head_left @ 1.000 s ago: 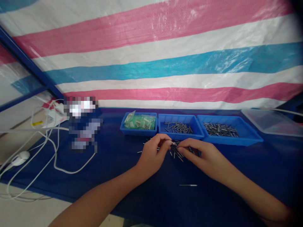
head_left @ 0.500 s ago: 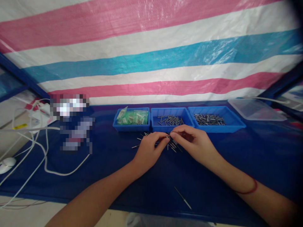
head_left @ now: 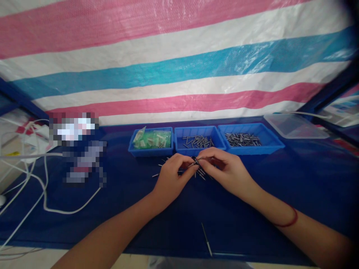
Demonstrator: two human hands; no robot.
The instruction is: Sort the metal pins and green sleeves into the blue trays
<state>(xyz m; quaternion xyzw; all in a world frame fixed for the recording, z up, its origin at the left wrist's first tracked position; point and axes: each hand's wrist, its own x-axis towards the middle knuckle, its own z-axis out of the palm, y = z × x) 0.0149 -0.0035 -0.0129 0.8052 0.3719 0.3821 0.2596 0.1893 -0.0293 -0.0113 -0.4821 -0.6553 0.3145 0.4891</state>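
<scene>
You're partway through handling one slim metal piece (head_left: 193, 164), held between your hands just above the loose pile (head_left: 201, 173) in the middle of the counter (head_left: 238, 228). Your left hand (head_left: 171, 175) pinches it between thumb and forefinger; your right hand (head_left: 228, 169) appears to pinch its other end, the fingertips of both nearly meeting.

Along the far edge, your middle bin (head_left: 200, 151) and right bin (head_left: 252, 150) already contain many metal rods, while the left bin (head_left: 151, 152) carries green bags (head_left: 153, 140). Whether those binned rods are finished or waiting, you can't tell from here. Out of the bins are the piece you're pinching, the pile partly hidden under your hands, and a single rod (head_left: 206, 241) by the near edge.

Compared with half a second ago, more of the piece shows between your fingertips, angled across them. Your hands sit much as they did over the pile. The single rod has swung to point more squarely at the near edge, its pale end closer to it. The bins look unchanged.
</scene>
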